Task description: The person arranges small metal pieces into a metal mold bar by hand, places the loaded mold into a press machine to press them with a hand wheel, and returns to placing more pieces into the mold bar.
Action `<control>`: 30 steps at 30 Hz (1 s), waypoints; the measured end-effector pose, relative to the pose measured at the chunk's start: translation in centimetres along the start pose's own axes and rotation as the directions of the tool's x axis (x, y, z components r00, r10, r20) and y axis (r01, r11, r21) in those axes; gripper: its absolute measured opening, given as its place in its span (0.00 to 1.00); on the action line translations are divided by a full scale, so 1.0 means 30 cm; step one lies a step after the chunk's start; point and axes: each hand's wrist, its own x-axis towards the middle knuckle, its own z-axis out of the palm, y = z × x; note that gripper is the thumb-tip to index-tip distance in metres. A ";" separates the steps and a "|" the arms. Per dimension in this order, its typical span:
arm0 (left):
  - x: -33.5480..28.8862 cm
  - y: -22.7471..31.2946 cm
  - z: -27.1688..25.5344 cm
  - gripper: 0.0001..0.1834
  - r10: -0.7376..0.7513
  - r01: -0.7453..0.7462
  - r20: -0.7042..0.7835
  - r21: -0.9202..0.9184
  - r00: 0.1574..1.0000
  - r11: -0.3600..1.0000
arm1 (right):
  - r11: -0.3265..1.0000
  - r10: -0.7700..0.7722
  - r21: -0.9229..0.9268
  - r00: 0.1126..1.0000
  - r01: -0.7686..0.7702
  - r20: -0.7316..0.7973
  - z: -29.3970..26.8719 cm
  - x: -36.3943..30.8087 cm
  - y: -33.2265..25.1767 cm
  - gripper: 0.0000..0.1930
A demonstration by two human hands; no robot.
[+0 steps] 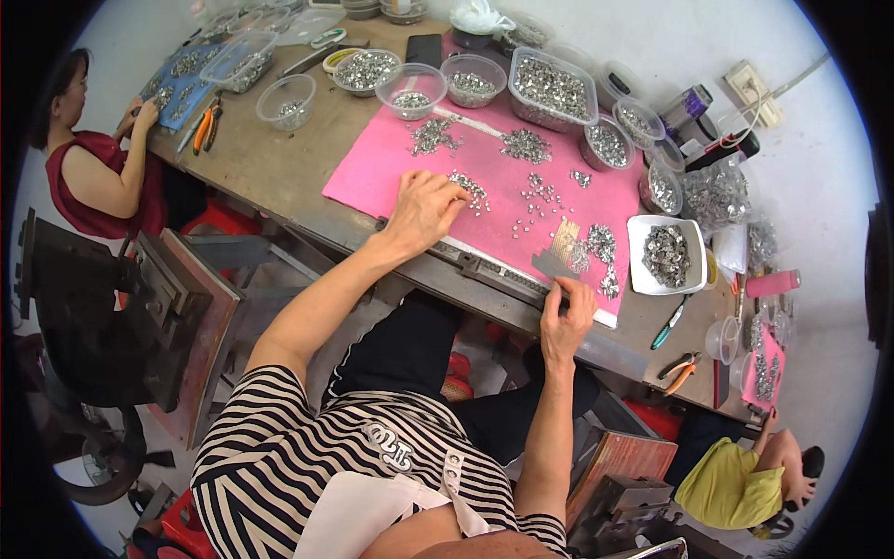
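My left hand (pixel 426 211) is over the pink cloth (pixel 372 154), its fingers bent together at the edge of a loose pile of small shiny metal pieces (pixel 472 193). Whatever is between those fingertips is hidden. My right hand (pixel 569 314) is curled at the table's front edge, beside the end of a long dark metal bar (pixel 507 278) and just below a flat grey metal plate (pixel 556 265). What its fingers grip cannot be made out. A gold-coloured patterned strip (pixel 564 238) lies beyond the plate, with another pile of metal pieces (pixel 602 242) to its right.
Clear tubs of metal pieces, including a large one (pixel 553 88), line the cloth's far side. A white square bowl (pixel 668 254) stands right. Orange-handled pliers (pixel 206 126) lie left, green-handled pliers (pixel 669 321) right. One person (pixel 107 177) works at left, another (pixel 736 483) at right.
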 end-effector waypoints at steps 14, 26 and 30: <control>0.022 -0.002 0.057 0.04 0.063 -0.083 0.089 0.243 0.994 0.966 | 0.971 -0.188 -0.095 0.944 0.220 0.271 0.361 0.248 -0.109 0.06; 0.017 0.074 0.045 0.03 0.136 -0.129 0.126 -0.060 0.983 0.990 | 0.976 -0.057 0.220 0.958 -0.006 0.281 0.103 0.237 -0.016 0.02; -0.030 0.208 0.101 0.05 0.232 -0.191 0.174 -0.224 0.957 0.956 | 0.952 0.038 0.270 0.934 -0.142 0.356 -0.050 0.139 0.009 0.04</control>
